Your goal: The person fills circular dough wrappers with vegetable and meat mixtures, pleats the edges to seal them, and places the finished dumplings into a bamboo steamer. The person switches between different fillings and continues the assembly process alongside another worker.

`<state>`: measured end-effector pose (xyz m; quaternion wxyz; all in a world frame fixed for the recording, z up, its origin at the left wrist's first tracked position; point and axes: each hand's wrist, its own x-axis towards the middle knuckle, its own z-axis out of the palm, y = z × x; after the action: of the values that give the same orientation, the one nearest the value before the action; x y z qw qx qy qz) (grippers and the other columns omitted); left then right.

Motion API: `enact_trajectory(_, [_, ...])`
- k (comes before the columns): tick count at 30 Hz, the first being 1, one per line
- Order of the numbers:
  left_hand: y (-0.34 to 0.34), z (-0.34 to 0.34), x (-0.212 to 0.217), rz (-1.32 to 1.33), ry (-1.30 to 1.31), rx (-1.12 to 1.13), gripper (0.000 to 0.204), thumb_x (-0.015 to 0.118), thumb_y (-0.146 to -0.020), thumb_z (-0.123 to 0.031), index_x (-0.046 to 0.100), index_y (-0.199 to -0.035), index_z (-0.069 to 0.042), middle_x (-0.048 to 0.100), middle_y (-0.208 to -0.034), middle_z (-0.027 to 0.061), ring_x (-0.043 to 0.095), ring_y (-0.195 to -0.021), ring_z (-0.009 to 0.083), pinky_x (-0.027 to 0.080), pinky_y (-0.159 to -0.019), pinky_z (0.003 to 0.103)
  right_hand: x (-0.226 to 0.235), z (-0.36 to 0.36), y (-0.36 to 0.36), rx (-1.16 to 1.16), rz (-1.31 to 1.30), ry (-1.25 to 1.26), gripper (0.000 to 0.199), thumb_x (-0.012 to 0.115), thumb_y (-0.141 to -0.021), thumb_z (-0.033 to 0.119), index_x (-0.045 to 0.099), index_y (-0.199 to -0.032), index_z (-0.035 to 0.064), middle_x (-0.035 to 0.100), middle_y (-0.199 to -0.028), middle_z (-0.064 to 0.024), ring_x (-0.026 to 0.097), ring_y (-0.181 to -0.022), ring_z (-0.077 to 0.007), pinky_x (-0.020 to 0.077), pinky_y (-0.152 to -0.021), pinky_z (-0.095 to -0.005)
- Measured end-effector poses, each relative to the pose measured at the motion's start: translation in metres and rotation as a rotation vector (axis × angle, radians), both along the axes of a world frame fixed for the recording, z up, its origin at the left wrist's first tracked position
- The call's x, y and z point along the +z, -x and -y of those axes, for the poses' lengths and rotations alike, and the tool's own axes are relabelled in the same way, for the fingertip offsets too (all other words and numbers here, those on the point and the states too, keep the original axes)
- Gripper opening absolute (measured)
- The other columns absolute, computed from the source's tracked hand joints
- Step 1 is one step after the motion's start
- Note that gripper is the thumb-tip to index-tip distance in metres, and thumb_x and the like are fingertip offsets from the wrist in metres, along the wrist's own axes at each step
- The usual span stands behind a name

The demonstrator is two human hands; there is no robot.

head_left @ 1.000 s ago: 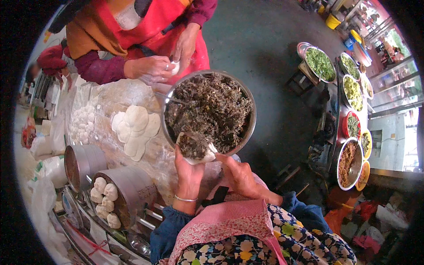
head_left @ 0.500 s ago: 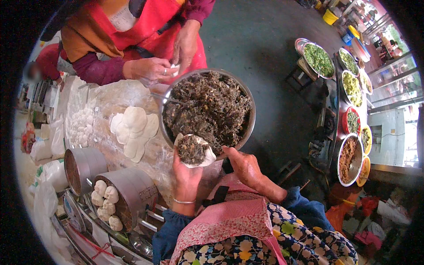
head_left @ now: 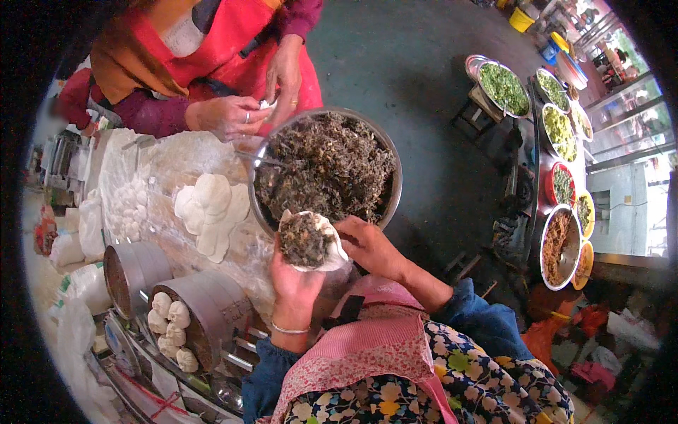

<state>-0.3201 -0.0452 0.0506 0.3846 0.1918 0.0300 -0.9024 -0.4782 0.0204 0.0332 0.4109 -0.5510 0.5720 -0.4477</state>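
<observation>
My left hand (head_left: 296,283) cups a round dough wrapper (head_left: 337,254) from below. A heap of dark chopped filling (head_left: 305,240) lies on the wrapper, and its right edge stands up in a fold. At that edge my right hand (head_left: 374,247) has its fingers bent together against the dough; the fingertips are partly hidden. Just beyond both hands is a large metal bowl (head_left: 397,173) of the same dark filling (head_left: 328,162), with a metal utensil handle (head_left: 265,160) leaning over its left rim. Flat dough rounds (head_left: 212,205) overlap on the floured table (head_left: 159,159).
Across the table a co-worker's hands (head_left: 244,113) pinch a small white piece of dough. At the lower left, pleated buns (head_left: 176,314) sit in a round metal steamer (head_left: 212,297), beside another steamer (head_left: 141,265). Bowls of fillings (head_left: 561,247) line the right side.
My right hand has moved left, from beside the wrapper to its raised edge. The filled wrapper stays in my left hand. The co-worker's hands have shifted slightly around the dough.
</observation>
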Motion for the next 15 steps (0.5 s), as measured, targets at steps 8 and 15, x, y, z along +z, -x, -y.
enact_trajectory(8, [-0.002, -0.001, 0.008, 0.156, 0.023, -0.028, 0.045, 0.036, -0.097, -0.035, 0.048, -0.126, -0.004, 0.053, -0.126, 0.0153, 0.052, -0.114, 0.0307, 0.042, -0.098, 0.045, -0.007, 0.017, -0.011, -0.127, 0.677, -0.149, 0.02, 0.056, -0.09, 0.01, 0.057, -0.109, 0.006, 0.059, -0.097, 0.0006, 0.055, -0.089, -0.0089, 0.0472, -0.077, -0.0244])
enact_trajectory(15, [0.002, -0.008, -0.003, 0.145, 0.024, 0.011, 0.042, 0.057, -0.088, -0.043, 0.052, -0.117, -0.013, 0.061, -0.109, 0.004, 0.058, -0.102, 0.0183, 0.047, -0.09, 0.037, 0.013, 0.016, -0.006, -0.092, 0.736, -0.227, 0.031, 0.058, -0.089, 0.012, 0.054, -0.119, 0.0057, 0.059, -0.103, -0.0028, 0.056, -0.093, -0.0126, 0.0453, -0.083, -0.026])
